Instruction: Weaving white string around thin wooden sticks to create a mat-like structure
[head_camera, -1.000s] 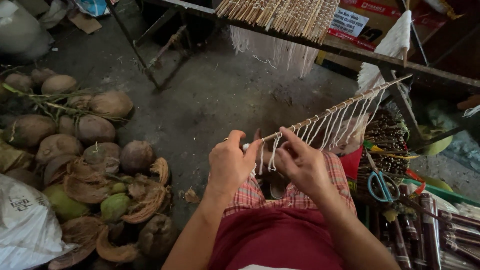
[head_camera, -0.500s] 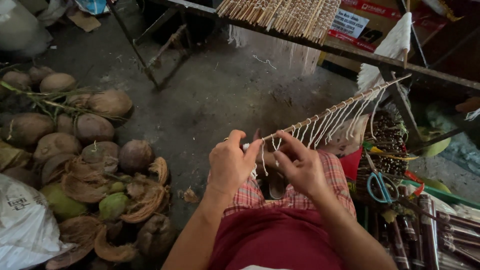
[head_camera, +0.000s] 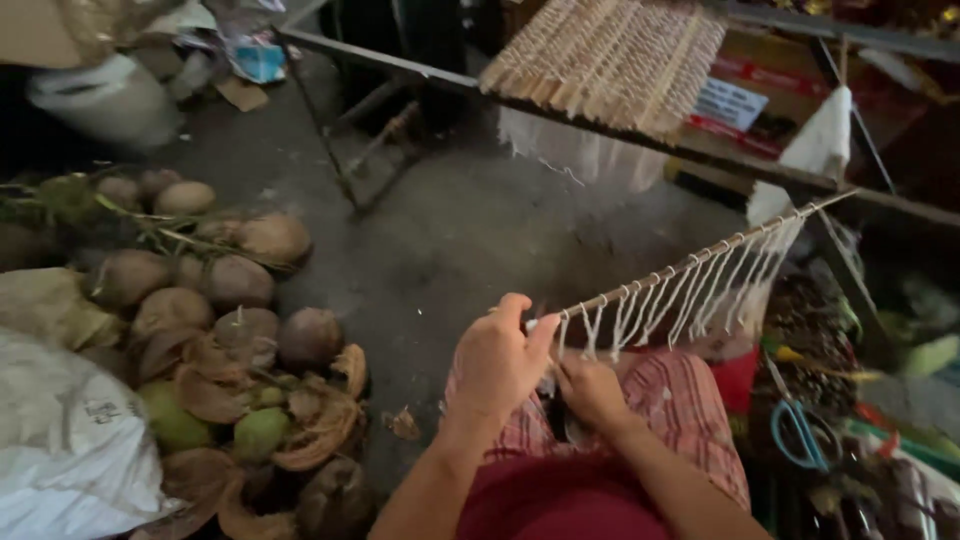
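A thin wooden stick (head_camera: 700, 258) slants from my hands up to the right, with several white cords (head_camera: 690, 300) looped over it and hanging down. My left hand (head_camera: 497, 360) grips the near end of the stick. My right hand (head_camera: 592, 390) sits just below the stick, beside the left one, pinching the hanging cords. Both hands hover over my lap, which is covered by a checked cloth (head_camera: 680, 405).
A heap of coconuts and husks (head_camera: 215, 330) lies on the concrete floor at left, with a white sack (head_camera: 60, 440) in front. A woven stick mat (head_camera: 610, 60) rests on a metal frame (head_camera: 420, 75) ahead. Blue-handled scissors (head_camera: 800, 430) lie at right.
My right hand has dropped from the stick to below it, close to my left hand. The view has tilted slightly, and the left hand keeps its hold on the stick.
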